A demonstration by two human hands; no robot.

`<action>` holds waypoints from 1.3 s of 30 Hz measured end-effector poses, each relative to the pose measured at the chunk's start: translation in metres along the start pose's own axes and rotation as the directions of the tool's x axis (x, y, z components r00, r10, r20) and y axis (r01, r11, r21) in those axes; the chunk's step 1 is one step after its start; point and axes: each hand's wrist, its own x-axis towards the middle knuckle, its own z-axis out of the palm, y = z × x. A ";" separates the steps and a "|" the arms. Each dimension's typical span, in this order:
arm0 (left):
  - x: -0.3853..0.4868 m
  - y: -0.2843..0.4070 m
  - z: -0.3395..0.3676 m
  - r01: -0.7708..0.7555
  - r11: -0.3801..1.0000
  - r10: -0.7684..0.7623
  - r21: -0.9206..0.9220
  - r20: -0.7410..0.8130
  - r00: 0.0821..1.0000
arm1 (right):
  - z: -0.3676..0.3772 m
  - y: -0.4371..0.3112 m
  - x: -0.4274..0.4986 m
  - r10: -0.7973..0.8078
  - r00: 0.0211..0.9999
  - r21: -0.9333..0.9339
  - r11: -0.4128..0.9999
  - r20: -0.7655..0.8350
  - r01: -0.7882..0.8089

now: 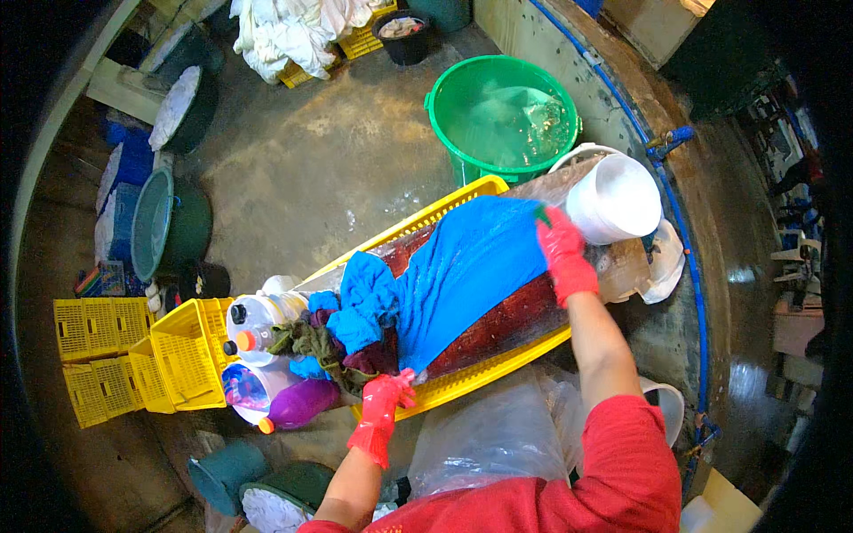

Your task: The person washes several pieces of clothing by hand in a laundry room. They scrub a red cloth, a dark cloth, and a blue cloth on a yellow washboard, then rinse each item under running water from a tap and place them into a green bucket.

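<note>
A wet blue cloth (473,266) is spread across a dark red work surface (493,316) framed by yellow perforated plastic edges (480,370). My left hand (380,416), in a pinkish-red rubber glove, pinches the cloth's near left corner. On its far right end lies my right hand (566,256), gloved alike and slightly blurred. A small green object (541,214) shows at its fingers, too little visible to name. Left of the spread part, bunched blue cloth (363,300) lies against dark green and maroon fabric (313,346).
A white bucket (613,200) stands at the surface's right end. Behind is a green tub (503,113) of water. Plastic bottles, including a purple one (303,403), crowd the left end beside yellow crates (190,353). Clear plastic sheeting (490,433) lies near my body. A blue pipe (680,220) follows the wall.
</note>
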 end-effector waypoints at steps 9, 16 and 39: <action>0.035 -0.016 -0.028 0.203 0.779 -0.212 0.593 -0.056 0.976 | 0.062 -0.198 -0.189 -0.387 0.584 0.033 0.851 0.713 0.524; 0.046 -0.009 -0.006 0.271 0.951 -0.286 0.149 0.089 0.954 | -0.001 0.004 -0.063 -0.229 0.973 -0.173 0.959 -0.005 0.225; -0.002 0.041 0.019 0.023 0.822 0.020 0.569 -0.069 0.997 | -0.068 -0.021 -0.083 0.498 0.757 0.440 0.617 0.424 -0.652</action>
